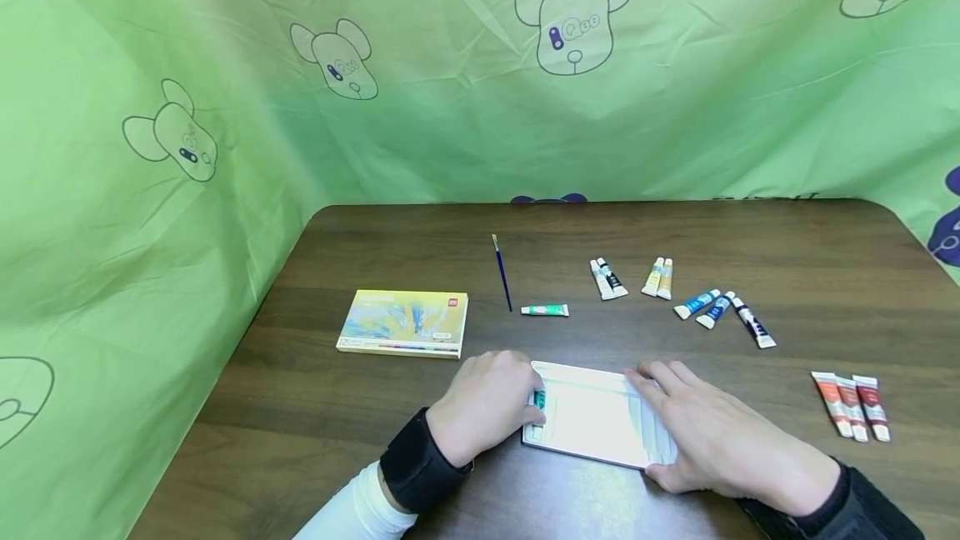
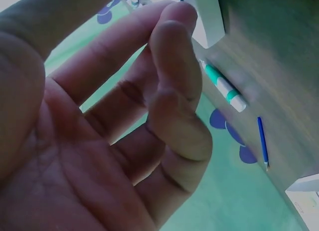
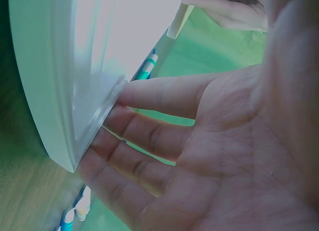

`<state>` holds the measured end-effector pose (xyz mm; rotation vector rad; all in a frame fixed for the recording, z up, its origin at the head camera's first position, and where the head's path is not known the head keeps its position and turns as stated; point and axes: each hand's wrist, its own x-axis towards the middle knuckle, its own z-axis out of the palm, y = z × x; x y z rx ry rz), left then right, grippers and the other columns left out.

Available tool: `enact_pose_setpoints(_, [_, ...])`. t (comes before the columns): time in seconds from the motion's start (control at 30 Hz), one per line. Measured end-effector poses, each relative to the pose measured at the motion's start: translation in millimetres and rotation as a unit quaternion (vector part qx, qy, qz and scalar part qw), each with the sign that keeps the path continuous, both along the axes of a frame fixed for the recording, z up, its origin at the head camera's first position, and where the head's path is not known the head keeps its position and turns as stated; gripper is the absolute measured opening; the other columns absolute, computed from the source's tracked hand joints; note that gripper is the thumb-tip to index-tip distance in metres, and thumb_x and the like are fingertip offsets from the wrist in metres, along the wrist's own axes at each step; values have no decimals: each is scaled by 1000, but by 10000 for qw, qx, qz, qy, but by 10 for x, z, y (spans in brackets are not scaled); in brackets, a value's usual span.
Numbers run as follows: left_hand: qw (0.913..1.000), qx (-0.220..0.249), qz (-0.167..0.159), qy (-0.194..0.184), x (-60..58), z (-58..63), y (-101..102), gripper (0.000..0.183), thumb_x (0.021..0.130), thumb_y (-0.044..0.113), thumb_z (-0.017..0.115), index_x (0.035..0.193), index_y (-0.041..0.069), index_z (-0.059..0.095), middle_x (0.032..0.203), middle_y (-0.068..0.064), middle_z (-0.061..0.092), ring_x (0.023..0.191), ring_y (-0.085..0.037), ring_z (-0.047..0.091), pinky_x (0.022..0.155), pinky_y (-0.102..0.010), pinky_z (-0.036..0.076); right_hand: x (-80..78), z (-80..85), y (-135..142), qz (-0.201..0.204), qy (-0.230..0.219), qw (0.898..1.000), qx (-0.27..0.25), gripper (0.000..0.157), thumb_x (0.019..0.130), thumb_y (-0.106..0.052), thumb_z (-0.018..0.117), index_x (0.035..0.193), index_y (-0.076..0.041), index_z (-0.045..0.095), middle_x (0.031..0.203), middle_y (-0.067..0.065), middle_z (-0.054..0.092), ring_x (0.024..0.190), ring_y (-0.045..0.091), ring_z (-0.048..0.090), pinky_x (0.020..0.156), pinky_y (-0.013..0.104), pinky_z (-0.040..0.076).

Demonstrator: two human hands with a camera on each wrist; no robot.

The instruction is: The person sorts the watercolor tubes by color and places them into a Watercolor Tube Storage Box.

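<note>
A white plastic tray (image 1: 588,411) with a raised rim and moulded grooves lies on the table between both hands. At its left end my left hand (image 1: 491,402) pinches a dark green paint tube (image 1: 539,399), mostly covered by the fingers. The tube sits inside the tray's rim, along its left side. My right hand (image 1: 697,427) holds the tray's right end, fingers at the far edge and thumb at the near corner. The right wrist view shows those fingertips against the rim of the tray (image 3: 62,91).
Left of the tray lies a yellow paint box (image 1: 405,323). Behind it are a blue paintbrush (image 1: 502,273) and a light green tube (image 1: 545,310). Farther right are white and black tubes (image 1: 607,278), yellow tubes (image 1: 657,277), blue tubes (image 1: 697,304) and red-orange tubes (image 1: 850,407).
</note>
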<state>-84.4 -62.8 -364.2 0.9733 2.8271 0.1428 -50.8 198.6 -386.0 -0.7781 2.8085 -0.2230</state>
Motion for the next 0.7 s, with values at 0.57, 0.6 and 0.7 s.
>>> enact_pose_setpoints(0.57, [9993,261,124,219,-113,19,33,18,83,37,78,92,22,77,83,9,69,74,-7,62,58,-26,48,12,8,6,-31,72,10000,0,94,66,-54,83,138,-1,52,133,11,51,120,26,49,94,48,49])
enact_pose_setpoints(0.6, [9990,357,139,242,-160,25,38,19,85,35,77,97,21,77,88,8,71,78,-7,65,61,-27,51,14,9,3,-41,36,10000,10,95,66,-54,82,138,-2,51,133,11,51,120,26,49,94,48,49])
enact_pose_setpoints(0.7, [9978,494,209,379,-326,45,67,20,87,28,75,105,19,76,98,4,72,89,-11,68,69,-29,55,20,8,-3,-85,-50,10000,12,95,66,-54,83,138,-1,51,134,11,50,120,27,48,94,48,49])
